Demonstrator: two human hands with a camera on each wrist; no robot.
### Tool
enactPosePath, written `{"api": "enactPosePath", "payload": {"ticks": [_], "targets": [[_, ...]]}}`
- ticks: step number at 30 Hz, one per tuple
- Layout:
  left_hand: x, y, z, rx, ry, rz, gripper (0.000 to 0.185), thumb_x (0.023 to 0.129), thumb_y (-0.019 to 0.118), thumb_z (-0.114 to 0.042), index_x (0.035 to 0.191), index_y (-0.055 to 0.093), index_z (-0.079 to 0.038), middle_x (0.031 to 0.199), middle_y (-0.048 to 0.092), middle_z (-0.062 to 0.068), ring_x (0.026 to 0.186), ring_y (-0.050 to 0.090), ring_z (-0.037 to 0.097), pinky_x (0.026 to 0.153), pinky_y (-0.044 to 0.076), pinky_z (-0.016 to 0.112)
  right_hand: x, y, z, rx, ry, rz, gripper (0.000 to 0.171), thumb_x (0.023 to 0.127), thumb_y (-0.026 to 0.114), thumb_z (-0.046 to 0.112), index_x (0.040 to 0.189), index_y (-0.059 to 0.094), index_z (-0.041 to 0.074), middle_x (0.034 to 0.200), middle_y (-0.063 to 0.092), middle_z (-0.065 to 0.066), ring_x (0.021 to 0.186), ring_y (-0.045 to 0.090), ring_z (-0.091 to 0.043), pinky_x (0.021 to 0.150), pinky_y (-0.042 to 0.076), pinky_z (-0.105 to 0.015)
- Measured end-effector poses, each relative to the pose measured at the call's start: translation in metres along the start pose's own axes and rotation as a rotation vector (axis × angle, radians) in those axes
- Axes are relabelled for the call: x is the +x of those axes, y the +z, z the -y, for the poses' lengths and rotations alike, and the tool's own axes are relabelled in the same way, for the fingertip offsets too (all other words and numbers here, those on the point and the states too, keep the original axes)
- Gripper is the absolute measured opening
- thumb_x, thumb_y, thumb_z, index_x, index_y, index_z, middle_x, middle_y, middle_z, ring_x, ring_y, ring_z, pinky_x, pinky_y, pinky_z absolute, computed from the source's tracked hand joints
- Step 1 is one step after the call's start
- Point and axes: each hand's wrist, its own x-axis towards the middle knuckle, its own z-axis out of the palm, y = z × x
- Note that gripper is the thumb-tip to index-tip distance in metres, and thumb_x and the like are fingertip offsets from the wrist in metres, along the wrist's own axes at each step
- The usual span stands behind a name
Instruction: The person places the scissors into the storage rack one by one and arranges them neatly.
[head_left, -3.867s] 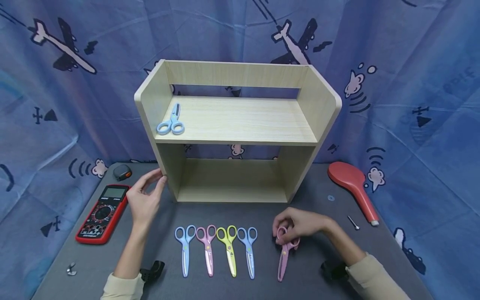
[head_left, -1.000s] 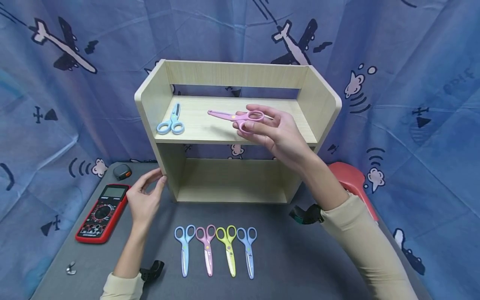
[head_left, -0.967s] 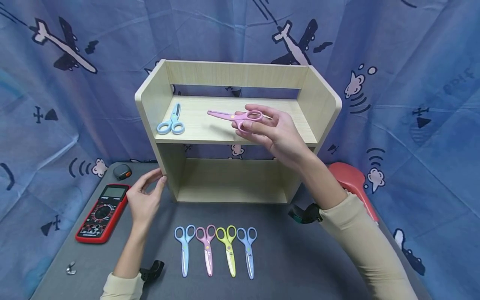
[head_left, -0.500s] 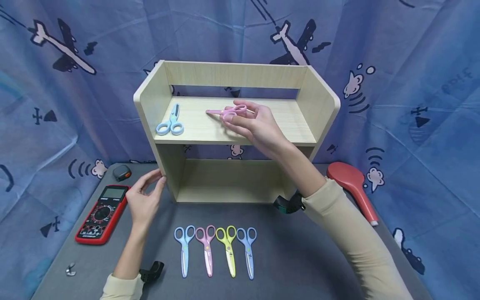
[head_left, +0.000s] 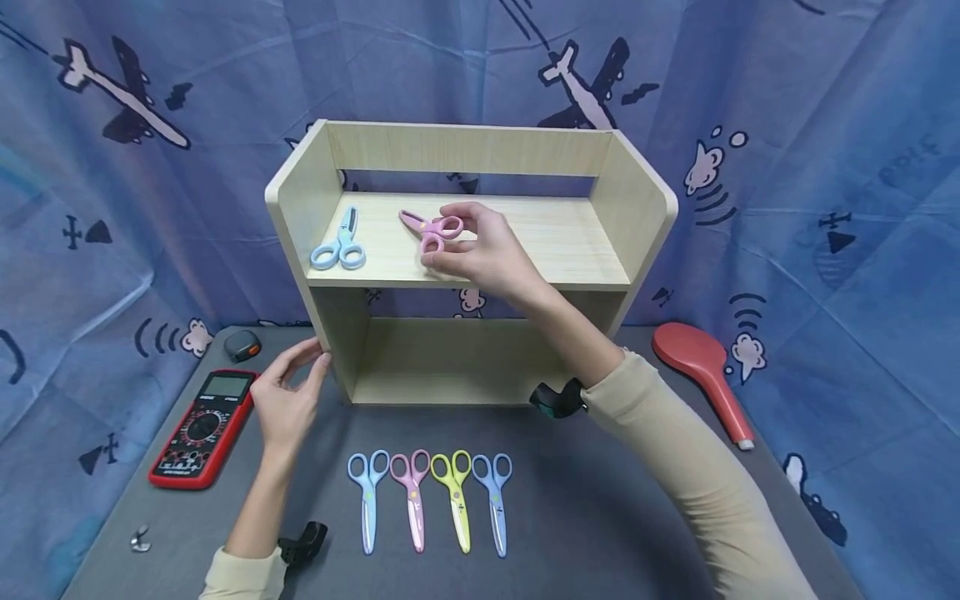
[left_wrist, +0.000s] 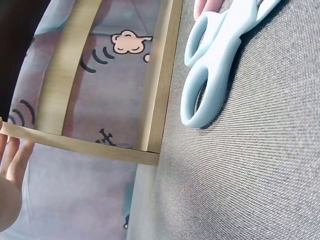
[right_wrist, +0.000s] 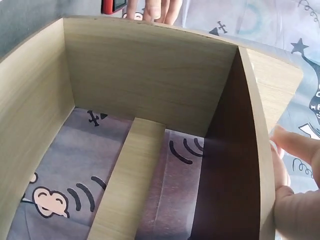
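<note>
Right hand (head_left: 487,258) pinches pink plastic scissors (head_left: 429,228) (round loops) on wood shelf (head_left: 570,242).

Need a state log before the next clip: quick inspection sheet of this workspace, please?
Surface: grey felt table top, bearing a wooden two-tier shelf.
Job's things: pink scissors on the upper board; light blue scissors lying at its left end; four scissors in a row on the felt in front: blue, pink, green, blue.
Clutter: red multimeter, tape measure, red paddle-shaped object, small metal piece.
Grippers: right hand pinches the pink scissors' handles; left hand touches the shelf's left front edge, fingers straight.
Cables: nothing seen.
Surroundings: blue cloth backdrop with aeroplane print.
</note>
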Motion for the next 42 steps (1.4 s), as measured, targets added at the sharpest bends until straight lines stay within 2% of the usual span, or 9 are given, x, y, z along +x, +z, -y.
{"api": "enactPosePath", "payload": {"ticks": [4, 8, 16, 20, 25, 31, 37, 39, 42], "targets": [[0.000, 0.000, -0.001, 0.006, 0.003, 0.005, 0.030, 0.095, 0.080, 0.003, 0.125, 0.078, 0.000, 0.118, 0.078, 0.026, 0.102, 0.076, -0.004, 0.086, 0.063, 0.013, 0.003, 0.004, 0.002, -0.125, -0.009, 0.000, 0.070, 0.088, 0.089, 0.004, 0.148, 0.055, -0.007, 0.137, 0.065, -0.019, 0.112, 0.071, -0.022, 0.090, 0.066, -0.022], [0.000, 0.001, -0.001, 0.008, -0.002, 0.008, 0.030, 0.095, 0.080, 0.002, 0.125, 0.078, 0.000, 0.118, 0.078, 0.027, 0.102, 0.075, -0.004, 0.086, 0.063, 0.013, 0.006, 0.005, 0.002, -0.203, -0.016, -0.004, 0.064, 0.087, 0.091, 0.008, 0.143, 0.061, -0.005, 0.132, 0.068, -0.017, 0.108, 0.074, -0.020, 0.086, 0.065, -0.020], [0.000, 0.000, -0.002, 0.016, -0.010, 0.009, 0.031, 0.095, 0.080, 0.002, 0.126, 0.078, 0.000, 0.119, 0.077, 0.027, 0.102, 0.075, -0.004, 0.087, 0.062, 0.012, 0.011, 0.010, 0.004, -0.357, -0.041, -0.025, 0.057, 0.085, 0.095, 0.026, 0.130, 0.072, 0.001, 0.122, 0.077, -0.013, 0.104, 0.079, -0.022, 0.090, 0.066, -0.032], [0.000, 0.000, -0.002, 0.023, -0.013, 0.008, 0.031, 0.096, 0.080, 0.003, 0.127, 0.078, 0.000, 0.120, 0.077, 0.027, 0.103, 0.074, -0.005, 0.087, 0.062, 0.012, 0.014, 0.015, 0.004, -0.429, -0.071, -0.045, 0.056, 0.083, 0.097, 0.034, 0.124, 0.075, 0.003, 0.116, 0.080, -0.010, 0.099, 0.080, -0.019, 0.087, 0.066, -0.032], [0.000, 0.000, -0.002, 0.024, -0.015, 0.009, 0.031, 0.096, 0.079, 0.003, 0.127, 0.077, 0.000, 0.120, 0.077, 0.027, 0.103, 0.074, -0.005, 0.087, 0.062, 0.011, 0.015, 0.021, 0.005, -0.504, -0.126, -0.072, 0.051, 0.084, 0.096, 0.036, 0.119, 0.079, 0.004, 0.111, 0.082, -0.008, 0.097, 0.081, -0.019, 0.086, 0.066, -0.030], [0.000, 0.000, -0.003, 0.030, -0.016, 0.011, 0.031, 0.096, 0.079, 0.002, 0.127, 0.077, 0.000, 0.121, 0.077, 0.027, 0.103, 0.074, -0.006, 0.087, 0.061, 0.011, 0.014, 0.027, 0.006, -0.555, -0.175, -0.091, 0.043, 0.086, 0.094, 0.042, 0.110, 0.083, 0.007, 0.101, 0.084, -0.005, 0.090, 0.079, -0.014, 0.077, 0.060, -0.024], [0.000, 0.000, -0.003, 0.032, -0.014, 0.004, 0.030, 0.096, 0.080, 0.002, 0.126, 0.078, 0.000, 0.120, 0.078, 0.027, 0.102, 0.074, -0.006, 0.086, 0.061, 0.010, 0.014, 0.031, 0.005, -0.559, -0.223, -0.098, 0.039, 0.086, 0.094, 0.039, 0.106, 0.084, 0.007, 0.093, 0.083, -0.005, 0.079, 0.067, -0.011, 0.069, 0.046, -0.020], [0.000, 0.000, -0.004, 0.030, -0.013, 0.001, 0.030, 0.096, 0.080, 0.002, 0.126, 0.078, 0.000, 0.119, 0.078, 0.027, 0.102, 0.074, -0.006, 0.086, 0.061, 0.010, 0.014, 0.032, 0.004, -0.551, -0.241, -0.097, 0.038, 0.086, 0.094, 0.038, 0.106, 0.084, 0.006, 0.093, 0.083, -0.005, 0.080, 0.067, -0.011, 0.071, 0.047, -0.020], [0.000, 0.000, -0.003, 0.025, -0.017, -0.001, 0.030, 0.095, 0.080, 0.002, 0.125, 0.078, -0.001, 0.118, 0.079, 0.023, 0.102, 0.075, -0.005, 0.086, 0.062, 0.011, 0.015, 0.034, 0.003, -0.530, -0.249, -0.090, 0.035, 0.088, 0.093, 0.032, 0.108, 0.084, 0.006, 0.098, 0.084, -0.005, 0.086, 0.074, -0.010, 0.079, 0.056, -0.020]]}}
